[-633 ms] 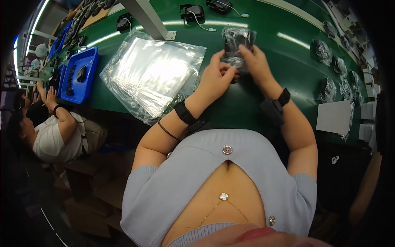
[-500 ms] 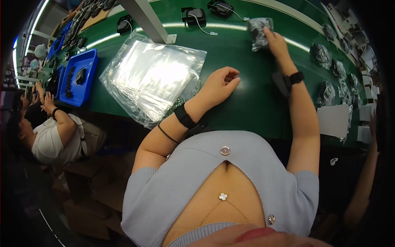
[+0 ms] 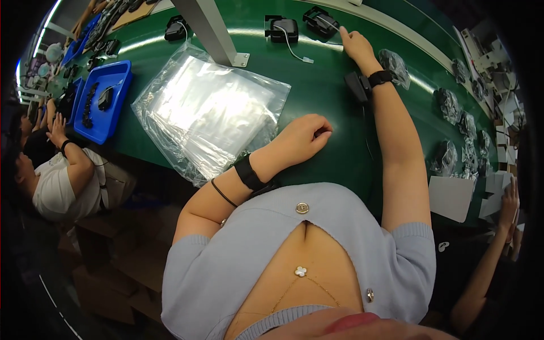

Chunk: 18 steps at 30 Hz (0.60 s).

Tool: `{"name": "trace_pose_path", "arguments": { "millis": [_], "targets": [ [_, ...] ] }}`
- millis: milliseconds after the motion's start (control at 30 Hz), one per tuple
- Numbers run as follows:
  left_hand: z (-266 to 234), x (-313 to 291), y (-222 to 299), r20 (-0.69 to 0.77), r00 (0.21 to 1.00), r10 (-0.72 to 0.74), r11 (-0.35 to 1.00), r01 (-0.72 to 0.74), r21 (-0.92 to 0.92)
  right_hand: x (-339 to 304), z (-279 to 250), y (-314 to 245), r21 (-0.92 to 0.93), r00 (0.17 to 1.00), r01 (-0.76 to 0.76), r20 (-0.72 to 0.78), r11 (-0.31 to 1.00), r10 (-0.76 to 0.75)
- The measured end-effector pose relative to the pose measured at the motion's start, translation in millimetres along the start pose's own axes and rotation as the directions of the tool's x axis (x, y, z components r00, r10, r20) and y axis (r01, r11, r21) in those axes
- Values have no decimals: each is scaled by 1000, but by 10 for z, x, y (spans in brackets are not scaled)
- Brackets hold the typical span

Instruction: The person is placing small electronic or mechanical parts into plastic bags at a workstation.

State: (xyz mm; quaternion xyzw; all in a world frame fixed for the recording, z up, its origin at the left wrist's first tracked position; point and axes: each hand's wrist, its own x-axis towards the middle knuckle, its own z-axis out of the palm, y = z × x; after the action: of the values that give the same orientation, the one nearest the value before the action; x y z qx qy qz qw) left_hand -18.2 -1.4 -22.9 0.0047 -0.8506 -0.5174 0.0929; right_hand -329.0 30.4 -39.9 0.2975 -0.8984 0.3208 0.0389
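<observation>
Now a black device (image 3: 316, 24) lies far back on the worktop (image 3: 331, 170), at the right hand (image 3: 359, 47); whether those half-bent fingers grip it is unclear. The left hand (image 3: 303, 139) is half open, seemingly empty. Probably light and stiff, the device suits a side hold, clear of the white cord (image 3: 327, 21).

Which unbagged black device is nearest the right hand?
The rightmost unbagged device, just beside the right hand's fingertips; the others lie farther left, one in a blue tray.
</observation>
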Motion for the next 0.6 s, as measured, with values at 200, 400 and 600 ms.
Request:
{"name": "trace_pose_path", "arguments": {
  "millis": [200,400,600],
  "targets": [
    [-42,-24,5,20,999,46,999,-45,-12,360,131,123,0,957,127,-262,992,-123],
    [-74,-21,3,61,997,44,999,-42,-26,452,296,-119,-290,808,534,-99,794,-580],
    [-110,-44,-2,63,997,41,999,-40,-21,354,231,-426,-642,886,424,148,639,-440]
  ]
}}
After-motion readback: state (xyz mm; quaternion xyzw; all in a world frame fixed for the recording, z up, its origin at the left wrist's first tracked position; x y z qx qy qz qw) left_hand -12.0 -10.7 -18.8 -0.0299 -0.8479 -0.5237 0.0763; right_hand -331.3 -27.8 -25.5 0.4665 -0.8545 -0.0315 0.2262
